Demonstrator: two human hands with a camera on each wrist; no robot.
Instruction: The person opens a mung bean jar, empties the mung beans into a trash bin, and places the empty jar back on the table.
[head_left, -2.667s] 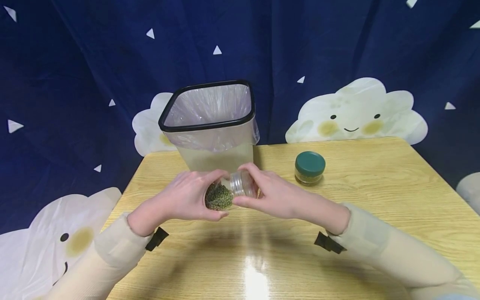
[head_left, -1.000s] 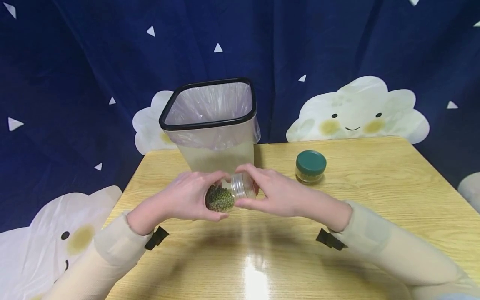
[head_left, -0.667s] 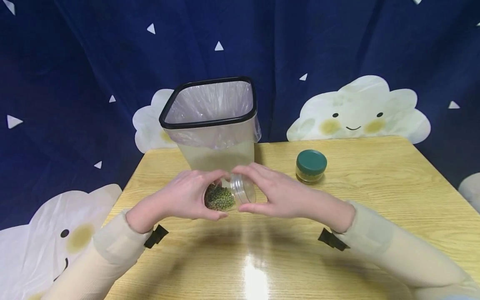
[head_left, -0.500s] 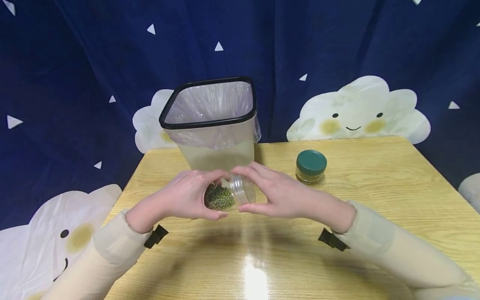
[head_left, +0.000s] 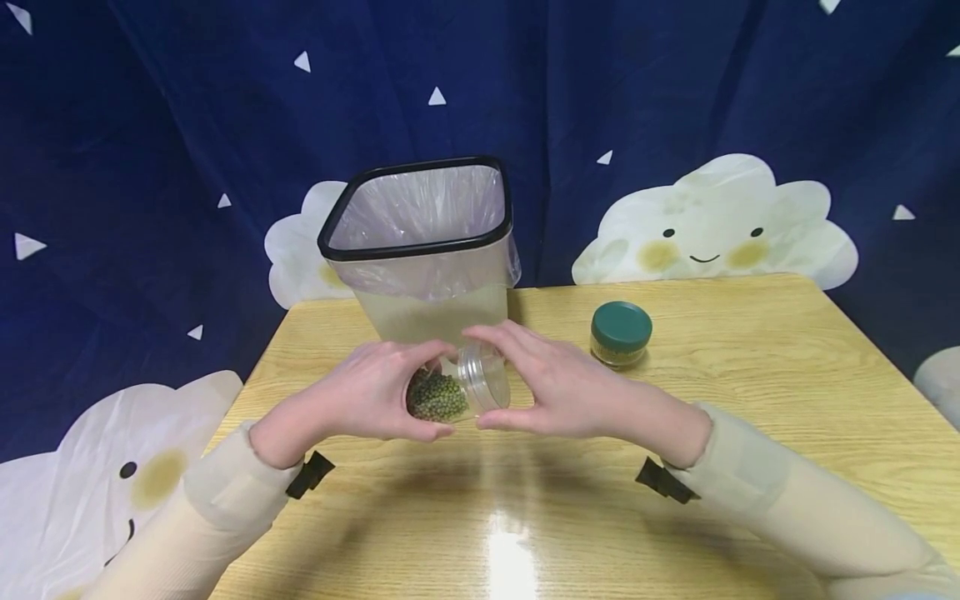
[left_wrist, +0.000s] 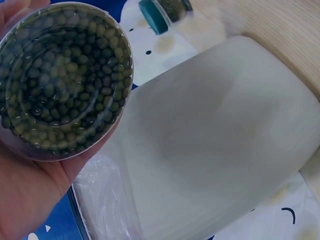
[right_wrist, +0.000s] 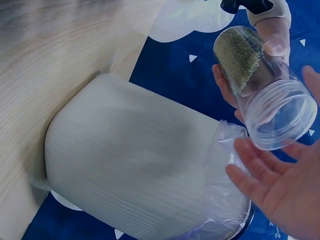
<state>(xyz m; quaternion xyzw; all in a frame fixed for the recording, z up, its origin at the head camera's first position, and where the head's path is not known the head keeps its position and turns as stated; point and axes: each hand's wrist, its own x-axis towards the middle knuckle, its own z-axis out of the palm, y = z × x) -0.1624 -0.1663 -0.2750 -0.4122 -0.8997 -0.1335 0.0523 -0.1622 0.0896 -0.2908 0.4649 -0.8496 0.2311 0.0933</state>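
Note:
A clear jar [head_left: 437,395] partly filled with green beans, like mung beans, lies sideways in the air between my hands. My left hand [head_left: 367,390] grips its bean-filled base end, and the left wrist view shows the round jar bottom [left_wrist: 62,82] up close. At the other end, my right hand [head_left: 558,383] spans the clear ribbed rim [right_wrist: 282,115], with fingertips on one side and thumb on the other. The right wrist view shows these fingers [right_wrist: 255,172] fairly straight. Whether the clear rim is a lid or the bare mouth is hard to tell.
Behind the hands stands a pale trash bin [head_left: 435,312] with a black rim and plastic liner. A second jar with a green lid [head_left: 622,327] sits on the wooden table [head_left: 735,358] to the right. A blue curtain [head_left: 480,75] with clouds hangs behind.
My right palm has drawn back from the jar's end, and its fingertips have shifted left along the rim. The left hand keeps its grip. The jar has barely moved.

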